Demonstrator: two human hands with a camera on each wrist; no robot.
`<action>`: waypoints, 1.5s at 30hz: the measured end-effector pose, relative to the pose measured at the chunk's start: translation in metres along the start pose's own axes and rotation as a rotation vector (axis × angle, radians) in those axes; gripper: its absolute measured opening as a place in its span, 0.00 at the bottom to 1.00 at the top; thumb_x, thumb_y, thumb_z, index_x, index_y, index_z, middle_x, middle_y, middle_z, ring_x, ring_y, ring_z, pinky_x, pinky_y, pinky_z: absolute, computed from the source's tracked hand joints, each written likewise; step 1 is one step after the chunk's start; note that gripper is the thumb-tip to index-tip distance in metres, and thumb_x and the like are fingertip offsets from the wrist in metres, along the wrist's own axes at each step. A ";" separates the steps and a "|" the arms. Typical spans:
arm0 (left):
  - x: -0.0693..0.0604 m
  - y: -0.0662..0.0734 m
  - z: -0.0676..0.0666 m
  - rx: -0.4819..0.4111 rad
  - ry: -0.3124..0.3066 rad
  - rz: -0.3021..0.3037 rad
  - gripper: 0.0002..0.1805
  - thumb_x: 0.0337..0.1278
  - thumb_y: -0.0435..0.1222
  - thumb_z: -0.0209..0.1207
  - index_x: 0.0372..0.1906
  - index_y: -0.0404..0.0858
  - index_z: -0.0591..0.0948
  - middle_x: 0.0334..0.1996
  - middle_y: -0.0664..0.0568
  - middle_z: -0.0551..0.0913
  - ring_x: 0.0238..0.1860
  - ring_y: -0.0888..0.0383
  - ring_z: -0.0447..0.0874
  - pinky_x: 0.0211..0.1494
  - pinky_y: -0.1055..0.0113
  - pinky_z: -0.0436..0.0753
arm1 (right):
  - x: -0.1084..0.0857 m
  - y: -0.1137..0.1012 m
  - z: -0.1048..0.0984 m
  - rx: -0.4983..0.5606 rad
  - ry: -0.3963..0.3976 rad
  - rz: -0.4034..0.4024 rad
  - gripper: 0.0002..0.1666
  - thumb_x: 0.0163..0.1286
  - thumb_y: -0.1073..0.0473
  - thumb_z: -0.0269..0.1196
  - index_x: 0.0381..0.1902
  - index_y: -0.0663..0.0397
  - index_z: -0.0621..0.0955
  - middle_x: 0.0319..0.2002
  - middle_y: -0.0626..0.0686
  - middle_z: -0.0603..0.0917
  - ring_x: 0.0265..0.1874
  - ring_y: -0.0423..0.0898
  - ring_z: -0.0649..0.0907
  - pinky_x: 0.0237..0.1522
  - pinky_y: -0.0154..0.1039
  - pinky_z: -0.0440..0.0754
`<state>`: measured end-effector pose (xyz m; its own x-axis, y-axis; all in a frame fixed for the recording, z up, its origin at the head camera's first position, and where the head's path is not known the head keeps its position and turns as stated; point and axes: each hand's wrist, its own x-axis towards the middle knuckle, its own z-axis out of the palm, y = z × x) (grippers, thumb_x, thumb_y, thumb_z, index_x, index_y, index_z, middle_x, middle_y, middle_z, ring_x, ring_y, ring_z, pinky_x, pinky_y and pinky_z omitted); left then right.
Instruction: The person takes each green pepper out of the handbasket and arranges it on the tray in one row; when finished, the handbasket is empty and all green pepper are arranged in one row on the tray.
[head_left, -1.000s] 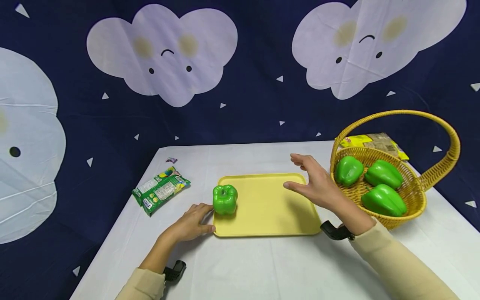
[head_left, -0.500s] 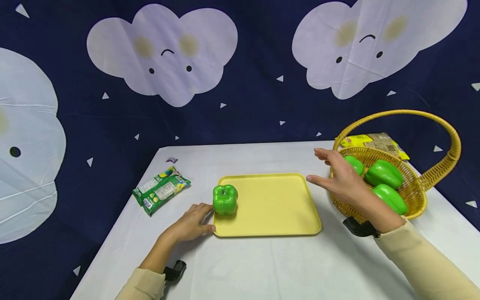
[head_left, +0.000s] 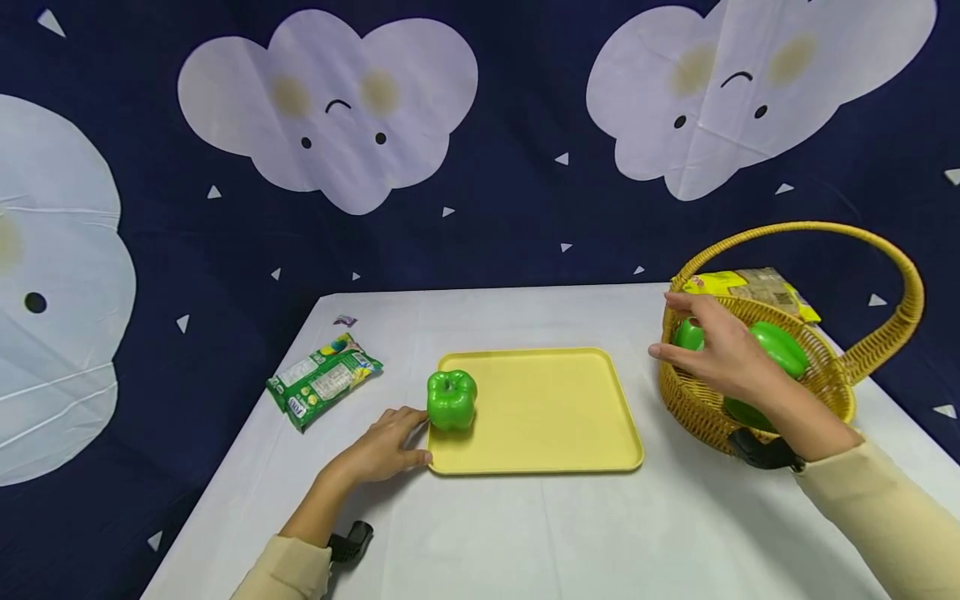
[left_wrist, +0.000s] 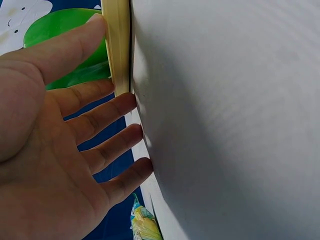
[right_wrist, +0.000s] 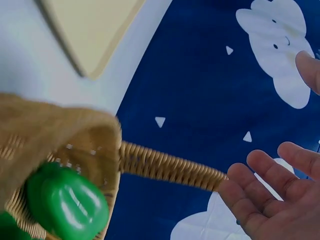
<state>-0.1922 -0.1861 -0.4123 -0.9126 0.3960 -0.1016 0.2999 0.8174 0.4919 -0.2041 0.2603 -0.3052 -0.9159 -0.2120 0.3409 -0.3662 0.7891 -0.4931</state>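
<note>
A green bell pepper (head_left: 451, 401) stands upright on the left end of a yellow tray (head_left: 555, 408). My left hand (head_left: 384, 446) rests at the tray's left edge, its thumb and fingertips touching the rim; in the left wrist view the fingers (left_wrist: 100, 117) are spread and hold nothing. Over the near left part of a wicker basket (head_left: 697, 417) hovers my right hand (head_left: 723, 350), thumb and fingers apart with nothing between them. Green peppers (head_left: 780, 348) lie in the basket, partly hidden by that hand. The right wrist view shows one pepper (right_wrist: 67, 202) inside.
The basket's tall handle (head_left: 806, 227) arches over it. A yellow packet (head_left: 757, 287) lies behind the basket. On the left are a green snack packet (head_left: 324, 379) and a small purple wrapper (head_left: 345, 320). A dark cloud-print cloth (head_left: 517, 225) hangs behind the white table.
My right hand has moved rightward from above the tray's right end to over the basket. The left hand, the tray and the pepper on it have stayed put.
</note>
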 end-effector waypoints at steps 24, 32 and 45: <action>-0.001 0.000 0.001 0.001 -0.003 0.008 0.36 0.53 0.44 0.64 0.66 0.36 0.68 0.61 0.43 0.73 0.66 0.42 0.64 0.69 0.42 0.63 | -0.014 0.037 -0.026 -0.188 -0.107 0.078 0.47 0.58 0.41 0.67 0.65 0.66 0.65 0.61 0.69 0.69 0.57 0.66 0.69 0.50 0.65 0.71; -0.001 -0.001 0.001 -0.002 -0.005 0.007 0.36 0.53 0.45 0.64 0.66 0.36 0.67 0.62 0.42 0.72 0.66 0.41 0.64 0.69 0.42 0.63 | -0.020 0.049 -0.030 -0.239 -0.115 0.027 0.46 0.57 0.44 0.68 0.63 0.69 0.67 0.58 0.70 0.72 0.56 0.68 0.70 0.50 0.64 0.70; -0.001 0.000 0.000 0.005 0.001 0.007 0.36 0.52 0.44 0.65 0.66 0.37 0.68 0.61 0.43 0.73 0.65 0.43 0.65 0.69 0.43 0.64 | -0.034 0.072 -0.033 -0.323 -0.182 0.051 0.48 0.54 0.41 0.69 0.60 0.72 0.68 0.54 0.74 0.73 0.52 0.71 0.72 0.47 0.66 0.72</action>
<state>-0.1914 -0.1865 -0.4127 -0.9110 0.4009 -0.0971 0.3073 0.8168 0.4883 -0.1937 0.3436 -0.3257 -0.9565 -0.2437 0.1605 -0.2751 0.9365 -0.2174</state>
